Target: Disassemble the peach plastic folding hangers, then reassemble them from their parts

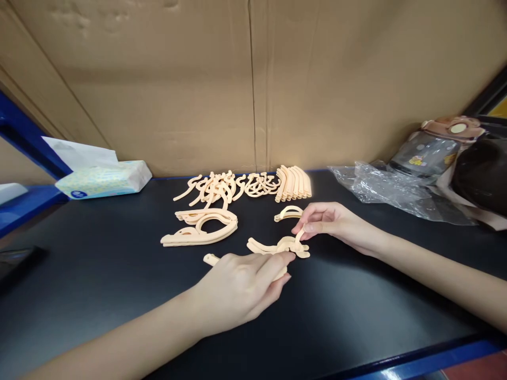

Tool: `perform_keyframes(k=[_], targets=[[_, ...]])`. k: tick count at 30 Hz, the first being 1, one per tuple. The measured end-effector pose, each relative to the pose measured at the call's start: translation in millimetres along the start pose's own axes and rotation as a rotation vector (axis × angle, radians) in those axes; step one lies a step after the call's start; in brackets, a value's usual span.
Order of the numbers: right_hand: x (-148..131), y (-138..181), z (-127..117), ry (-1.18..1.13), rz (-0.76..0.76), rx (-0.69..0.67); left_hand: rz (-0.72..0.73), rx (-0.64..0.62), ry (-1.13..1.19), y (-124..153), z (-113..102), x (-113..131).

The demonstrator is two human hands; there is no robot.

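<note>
My left hand is closed around a partly built folding clothes hanger of peach plastic, low over the table. One end of an arm piece sticks out behind its knuckles. My right hand pinches a small curved hanger piece between thumb and fingertips, at the right end of the hanger. Whether the two parts are joined there cannot be made out. My left fingers hide much of the hanger. Just behind my right fingertips lies another hanger arm with a curved piece.
Left of my hands lie folded hangers. Along the back are a pile of hooks, small curved pieces and a row of arm pieces. A tissue pack stands left; a plastic bag and a bottle are right.
</note>
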State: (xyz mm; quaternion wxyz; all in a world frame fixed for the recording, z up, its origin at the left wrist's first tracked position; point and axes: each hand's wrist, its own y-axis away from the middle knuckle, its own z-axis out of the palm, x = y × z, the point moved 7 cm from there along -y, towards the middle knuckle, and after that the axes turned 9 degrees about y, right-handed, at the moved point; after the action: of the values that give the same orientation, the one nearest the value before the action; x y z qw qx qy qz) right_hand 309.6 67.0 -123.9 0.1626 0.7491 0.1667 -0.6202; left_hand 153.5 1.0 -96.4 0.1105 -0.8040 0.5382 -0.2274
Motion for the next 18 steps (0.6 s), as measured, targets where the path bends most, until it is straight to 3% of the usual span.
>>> perform_keyframes(k=[6,11,18], targets=[[0.3,1.4,2.7,0.006,0.011,-0.035,-0.053,0.103,-0.126,-1.7,-6.6,0.8],[-4.0,2.3,6.3,-0.035,-0.01,-0.068,-0.092,0.096,-0.12,-5.4,-7.9,-1.0],[-5.8,3.5,6.2,-0.025,-0.053,-0.097,0.054,0.069,-0.088,-6.6,-6.5,6.7]])
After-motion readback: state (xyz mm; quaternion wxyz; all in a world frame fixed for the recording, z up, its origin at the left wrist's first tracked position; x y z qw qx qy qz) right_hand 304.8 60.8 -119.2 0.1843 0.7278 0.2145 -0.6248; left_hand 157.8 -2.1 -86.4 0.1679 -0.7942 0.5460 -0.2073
